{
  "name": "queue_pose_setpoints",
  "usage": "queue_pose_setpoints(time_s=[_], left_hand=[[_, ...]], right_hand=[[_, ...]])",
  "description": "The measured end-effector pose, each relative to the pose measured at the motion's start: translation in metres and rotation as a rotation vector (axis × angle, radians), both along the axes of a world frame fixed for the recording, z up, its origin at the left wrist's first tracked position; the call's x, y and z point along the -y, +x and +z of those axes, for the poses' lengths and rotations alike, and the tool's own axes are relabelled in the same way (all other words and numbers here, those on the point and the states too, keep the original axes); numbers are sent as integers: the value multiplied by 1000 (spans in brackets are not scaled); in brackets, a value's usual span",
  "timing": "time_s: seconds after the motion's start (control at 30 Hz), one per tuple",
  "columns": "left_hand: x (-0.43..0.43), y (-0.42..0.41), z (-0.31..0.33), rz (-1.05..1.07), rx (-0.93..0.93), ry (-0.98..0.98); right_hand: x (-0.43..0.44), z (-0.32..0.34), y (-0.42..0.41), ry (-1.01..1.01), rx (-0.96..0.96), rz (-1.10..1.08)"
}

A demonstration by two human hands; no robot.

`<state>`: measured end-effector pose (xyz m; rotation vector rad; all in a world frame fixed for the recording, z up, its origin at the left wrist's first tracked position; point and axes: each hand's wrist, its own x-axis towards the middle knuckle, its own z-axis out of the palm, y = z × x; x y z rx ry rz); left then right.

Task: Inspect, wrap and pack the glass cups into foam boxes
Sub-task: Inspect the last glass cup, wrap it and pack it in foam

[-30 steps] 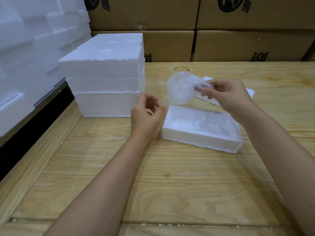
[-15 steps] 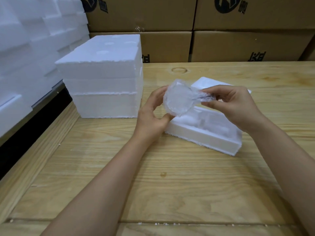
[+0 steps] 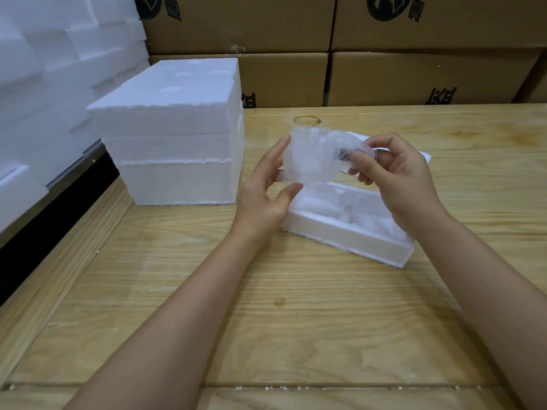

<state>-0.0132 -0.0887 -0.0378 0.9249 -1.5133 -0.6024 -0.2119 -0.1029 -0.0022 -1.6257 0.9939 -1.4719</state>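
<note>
A glass cup wrapped in clear bubble wrap (image 3: 315, 156) is held in the air above the table between both hands. My left hand (image 3: 268, 190) cups its left side with thumb below and fingers behind. My right hand (image 3: 393, 173) pinches the wrap at the cup's right end. Directly under the cup lies an open white foam box (image 3: 349, 232) with moulded hollows inside. A flat white foam lid (image 3: 424, 156) lies behind it, mostly hidden by my right hand.
A stack of three closed foam boxes (image 3: 177, 134) stands at the left on the wooden table (image 3: 266, 321). More foam pieces (image 3: 44, 84) pile up at the far left. Brown cardboard cartons (image 3: 414, 69) line the back edge.
My left hand rose from the table's middle and took hold of the wrapped cup's left side. The cup came lower and nearer, over the open foam box.
</note>
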Motion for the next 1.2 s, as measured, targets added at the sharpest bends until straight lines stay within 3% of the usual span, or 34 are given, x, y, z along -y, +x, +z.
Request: queue_pose_setpoints(time_s=[0.57, 0.8, 1.2], left_hand=[[5, -7, 13, -110, -186, 126], [6, -10, 9, -116, -204, 157], [5, -7, 0, -214, 55, 188]], right_hand=[[6, 0, -7, 316, 63, -6], [7, 0, -9, 353, 69, 25], [4, 4, -35, 316, -111, 285]])
